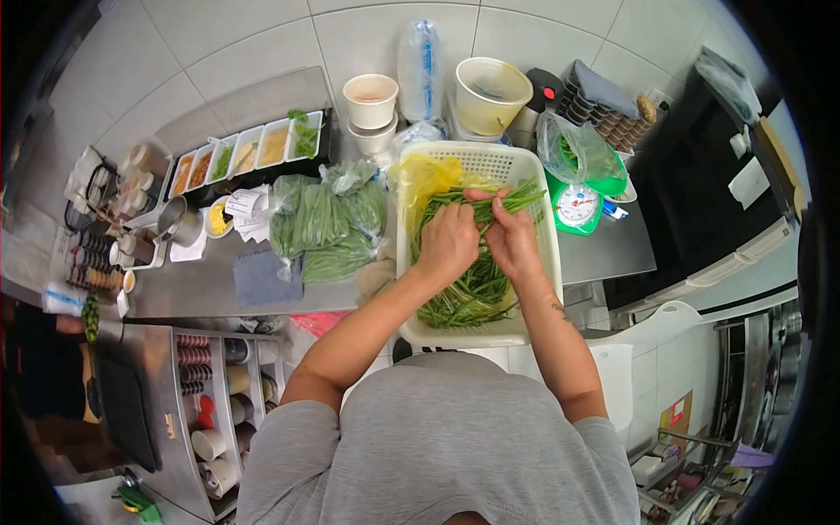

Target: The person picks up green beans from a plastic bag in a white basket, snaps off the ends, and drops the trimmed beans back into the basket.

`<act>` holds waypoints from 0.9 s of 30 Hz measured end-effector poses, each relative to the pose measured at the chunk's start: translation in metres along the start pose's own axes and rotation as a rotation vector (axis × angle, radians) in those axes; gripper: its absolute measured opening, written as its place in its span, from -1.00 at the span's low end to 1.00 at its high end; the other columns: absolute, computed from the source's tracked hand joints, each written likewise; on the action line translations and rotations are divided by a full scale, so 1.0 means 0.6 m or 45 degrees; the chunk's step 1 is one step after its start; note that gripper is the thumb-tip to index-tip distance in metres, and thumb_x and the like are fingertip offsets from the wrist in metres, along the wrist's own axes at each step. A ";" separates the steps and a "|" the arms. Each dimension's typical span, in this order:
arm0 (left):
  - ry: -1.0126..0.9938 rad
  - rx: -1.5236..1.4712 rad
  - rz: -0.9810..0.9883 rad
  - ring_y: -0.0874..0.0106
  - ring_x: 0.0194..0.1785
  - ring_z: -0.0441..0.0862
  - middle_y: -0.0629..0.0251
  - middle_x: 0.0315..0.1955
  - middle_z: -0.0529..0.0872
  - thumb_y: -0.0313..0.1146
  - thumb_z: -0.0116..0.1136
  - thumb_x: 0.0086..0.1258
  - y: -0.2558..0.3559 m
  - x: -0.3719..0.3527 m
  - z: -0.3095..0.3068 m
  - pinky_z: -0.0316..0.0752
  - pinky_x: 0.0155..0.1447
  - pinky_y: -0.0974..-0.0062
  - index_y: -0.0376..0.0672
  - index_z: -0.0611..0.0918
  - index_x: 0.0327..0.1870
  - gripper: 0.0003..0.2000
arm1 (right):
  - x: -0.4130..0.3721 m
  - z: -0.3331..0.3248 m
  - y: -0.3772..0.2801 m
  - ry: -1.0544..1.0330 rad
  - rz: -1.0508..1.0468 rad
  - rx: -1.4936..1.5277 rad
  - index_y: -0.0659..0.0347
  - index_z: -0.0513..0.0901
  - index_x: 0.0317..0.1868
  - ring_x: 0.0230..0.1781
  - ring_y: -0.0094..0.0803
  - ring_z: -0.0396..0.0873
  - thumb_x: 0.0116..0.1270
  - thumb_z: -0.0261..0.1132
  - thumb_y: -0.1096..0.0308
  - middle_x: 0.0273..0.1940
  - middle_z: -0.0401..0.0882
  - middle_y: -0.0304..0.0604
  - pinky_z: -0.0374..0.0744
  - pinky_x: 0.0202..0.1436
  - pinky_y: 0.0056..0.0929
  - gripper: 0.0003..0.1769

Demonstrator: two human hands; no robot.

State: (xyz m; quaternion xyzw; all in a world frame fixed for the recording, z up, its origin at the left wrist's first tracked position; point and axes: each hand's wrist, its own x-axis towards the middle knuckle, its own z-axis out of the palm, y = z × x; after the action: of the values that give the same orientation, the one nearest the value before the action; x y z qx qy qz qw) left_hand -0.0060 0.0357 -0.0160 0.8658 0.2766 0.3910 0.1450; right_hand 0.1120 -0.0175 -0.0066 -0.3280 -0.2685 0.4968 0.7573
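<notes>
Greens (464, 302) loose in the white basket (550, 297), a few raised over the pile in both hands. Left hand (449, 238): grip closed, fingers curled on the stems. Right hand (512, 241): grip closed on the same bunch, stem ends poking out past it toward the basket's far right. Yellow bag (430, 179) at basket's far left corner. Basket's near end sticks out past the counter (604, 255) edge. Left of it: bagged greens (328, 219), then cloth (267, 278). Right: green scale (577, 208), clear bag (604, 159) on top.
</notes>
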 end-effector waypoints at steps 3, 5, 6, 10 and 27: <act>0.051 -0.052 -0.268 0.04 -0.39 0.57 0.01 -0.47 0.57 -0.52 0.13 0.11 -0.013 0.002 0.025 0.47 -0.29 0.12 -0.29 0.52 -0.36 -0.90 | 0.001 0.002 0.022 -0.075 -0.156 -0.087 0.10 0.37 -0.07 0.16 -0.18 0.45 0.48 0.00 0.40 -0.02 0.60 0.01 0.40 0.23 -0.19 -0.92; 0.111 -0.046 -0.379 0.05 -0.43 0.57 0.03 -0.53 0.58 -0.49 0.10 0.20 -0.040 0.010 0.018 0.47 -0.32 0.16 -0.30 0.51 -0.36 -0.92 | 0.001 -0.001 0.014 -0.057 -0.144 -0.012 0.12 0.37 -0.07 0.19 -0.14 0.44 0.48 0.01 0.37 0.00 0.58 0.04 0.44 0.20 -0.16 -0.92; 0.143 -0.042 -0.437 0.06 -0.45 0.58 0.04 -0.56 0.58 -0.47 0.08 0.24 -0.053 0.013 0.009 0.46 -0.34 0.18 -0.31 0.50 -0.36 -0.91 | 0.002 -0.003 0.010 -0.050 -0.136 0.025 0.13 0.37 -0.08 0.20 -0.12 0.44 0.49 0.01 0.35 0.01 0.58 0.05 0.46 0.19 -0.15 -0.91; -0.047 -0.408 -0.289 0.15 -0.42 0.62 0.04 -0.50 0.63 -0.35 0.14 0.29 -0.050 0.008 -0.042 0.49 -0.29 0.30 -0.29 0.58 -0.33 -0.84 | 0.011 -0.023 -0.006 0.026 -0.118 0.070 0.12 0.37 -0.07 0.19 -0.12 0.44 0.49 0.01 0.33 0.00 0.57 0.06 0.47 0.17 -0.16 -0.90; -0.283 -0.014 -0.419 -0.02 -0.30 0.60 0.01 -0.48 0.61 -0.43 0.06 0.28 -0.025 0.016 -0.062 0.48 -0.15 0.08 -0.31 0.54 -0.40 -0.88 | 0.009 -0.026 -0.015 0.006 -0.188 0.201 0.17 0.41 -0.10 0.06 -0.12 0.52 0.49 0.04 0.30 -0.20 0.59 -0.08 0.50 0.13 -0.10 -0.86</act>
State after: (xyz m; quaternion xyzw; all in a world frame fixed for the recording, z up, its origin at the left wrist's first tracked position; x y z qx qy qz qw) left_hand -0.0347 0.0549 0.0071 0.8459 0.3946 0.2656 0.2411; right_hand 0.1307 -0.0186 -0.0094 -0.2476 -0.2501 0.4585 0.8160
